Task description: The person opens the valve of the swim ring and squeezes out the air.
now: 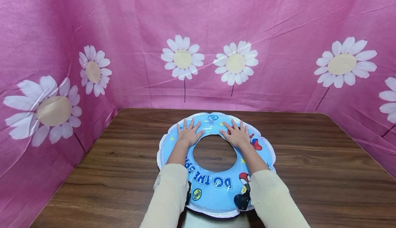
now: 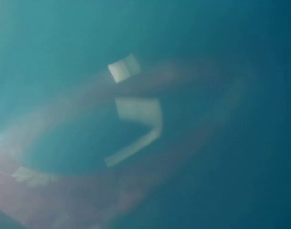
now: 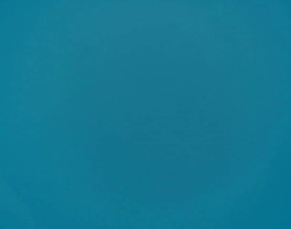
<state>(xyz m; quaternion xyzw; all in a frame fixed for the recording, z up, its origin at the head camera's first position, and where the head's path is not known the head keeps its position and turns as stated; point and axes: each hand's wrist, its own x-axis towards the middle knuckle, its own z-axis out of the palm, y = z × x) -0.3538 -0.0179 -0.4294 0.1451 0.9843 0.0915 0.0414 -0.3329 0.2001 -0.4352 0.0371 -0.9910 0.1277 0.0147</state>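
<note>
A light-blue inflatable swim ring with a white scalloped rim lies on the table, its round hole near the middle. Blue lettering on its near side appears upside down. Fingers spread, my left hand rests on the ring's far left part. My right hand lies likewise on the far right part, partly over a red printed figure. Between the hands, at the far edge, is a clear valve. Blurred blue ring surface with pale reflections fills the left wrist view; the right wrist view holds only plain blue.
The brown wood-grain table extends to both sides of the ring. Pink cloth printed with white daisies hangs behind and along both sides. A black wrist device sits under the right forearm, against the ring's near part.
</note>
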